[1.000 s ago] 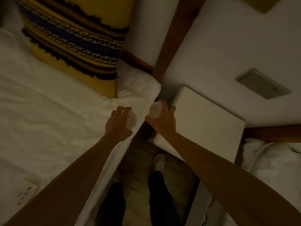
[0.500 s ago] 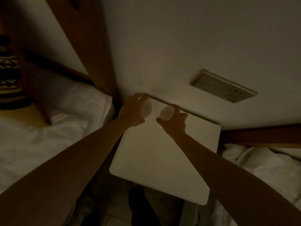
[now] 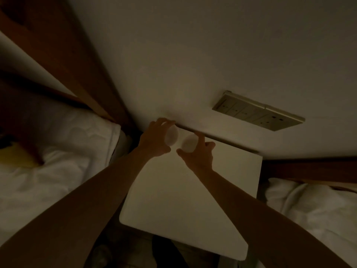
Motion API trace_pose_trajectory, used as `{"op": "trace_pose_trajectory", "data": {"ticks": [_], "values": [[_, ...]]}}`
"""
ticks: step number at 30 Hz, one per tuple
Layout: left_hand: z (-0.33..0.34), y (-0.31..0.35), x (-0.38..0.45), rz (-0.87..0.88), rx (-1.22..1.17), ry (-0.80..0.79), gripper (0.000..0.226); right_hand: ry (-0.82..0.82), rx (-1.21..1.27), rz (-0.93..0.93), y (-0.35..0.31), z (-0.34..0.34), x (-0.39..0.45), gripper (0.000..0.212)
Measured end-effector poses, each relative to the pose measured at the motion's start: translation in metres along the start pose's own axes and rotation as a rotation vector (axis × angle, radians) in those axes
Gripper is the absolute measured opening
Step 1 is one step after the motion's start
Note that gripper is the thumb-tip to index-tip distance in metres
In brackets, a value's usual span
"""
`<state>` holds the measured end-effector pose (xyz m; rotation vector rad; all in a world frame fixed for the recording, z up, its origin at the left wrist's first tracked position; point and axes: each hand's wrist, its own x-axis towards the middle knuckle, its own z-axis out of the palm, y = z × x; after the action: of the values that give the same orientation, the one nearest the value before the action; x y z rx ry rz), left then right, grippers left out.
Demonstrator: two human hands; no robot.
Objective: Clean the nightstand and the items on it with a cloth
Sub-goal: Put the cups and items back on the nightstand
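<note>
At the back of the pale, flat-topped square nightstand [image 3: 185,200], close to the wall, we hold two small, pale, round things. Our left hand [image 3: 154,141] curls its fingers around one small pale round thing [image 3: 172,138]. Our right hand [image 3: 197,155] curls around the other small pale round thing [image 3: 189,145]. The two sit just beside each other, near the back edge of the bench. We cannot tell if they touch the bench top or are a bit above it. The room is dim, so we cannot tell what they are made of.

We think they are light, since each fits in one hand. They look smooth, so they may be slippery, and they may break if they are glass. The best way to hold each one is around its sides, with fingers and thumb on both sides, as we do now.

The bench looks stiff and heavy, with a smooth top and rounded front corners. It stands between two beds with white sheets [image 3: 58,161]. A grey switch panel [image 3: 258,111] sits on the wall above it. We see no cloth here.
</note>
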<state>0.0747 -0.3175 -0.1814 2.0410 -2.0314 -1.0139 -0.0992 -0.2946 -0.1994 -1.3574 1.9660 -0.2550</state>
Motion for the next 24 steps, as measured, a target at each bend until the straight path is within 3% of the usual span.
{"op": "trace_pose_trajectory", "data": {"ticks": [4,8,12,16,19,24], "values": [[0.0,-0.002,0.001,0.006,0.02,-0.039,0.102,0.005,-0.047,-0.001,-0.002,0.002,-0.001,0.093],[-0.004,-0.007,-0.016,0.034,0.038,-0.035,0.122,-0.055,-0.217,0.011,-0.014,-0.01,-0.013,0.11],[-0.022,-0.015,-0.057,-0.008,-0.04,-0.015,0.122,0.004,-0.518,-0.171,-0.039,-0.031,-0.042,0.105],[-0.051,-0.051,-0.143,-0.105,-0.097,0.139,0.112,0.041,-0.651,-0.421,-0.101,-0.027,-0.089,0.095],[-0.061,-0.091,-0.219,-0.217,-0.243,0.229,0.108,-0.01,-0.64,-0.6,-0.154,-0.001,-0.127,0.091],[-0.063,-0.184,-0.357,-0.634,-0.282,0.321,0.111,-0.244,-0.624,-0.826,-0.228,0.081,-0.206,0.089]]}}
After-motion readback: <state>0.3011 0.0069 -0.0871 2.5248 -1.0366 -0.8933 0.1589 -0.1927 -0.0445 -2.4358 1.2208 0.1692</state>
